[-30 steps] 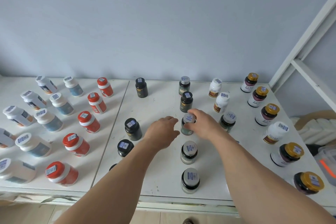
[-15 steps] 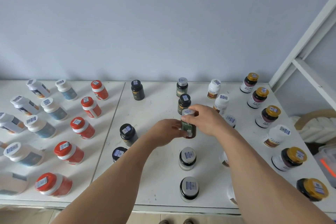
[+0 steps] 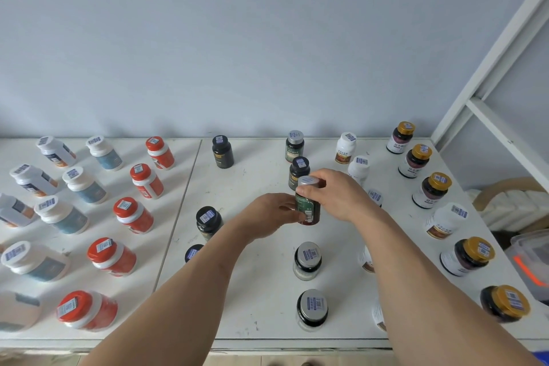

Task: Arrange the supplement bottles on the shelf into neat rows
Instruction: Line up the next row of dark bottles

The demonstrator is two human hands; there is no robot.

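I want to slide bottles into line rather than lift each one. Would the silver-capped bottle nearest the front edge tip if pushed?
Probably not. The silver-capped bottle looks squat and wide-based, so a low push should slide it. The shelf looks smooth and painted, which helps. It looks like glass, so I would push gently and away from the nearby front edge.

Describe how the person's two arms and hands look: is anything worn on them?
Both forearms are bare up to the picture's lower edge; no sleeve shows. The left hand and the right hand have no glove. I see no watch, bracelet or ring on the visible wrists and fingers. No markings are visible.
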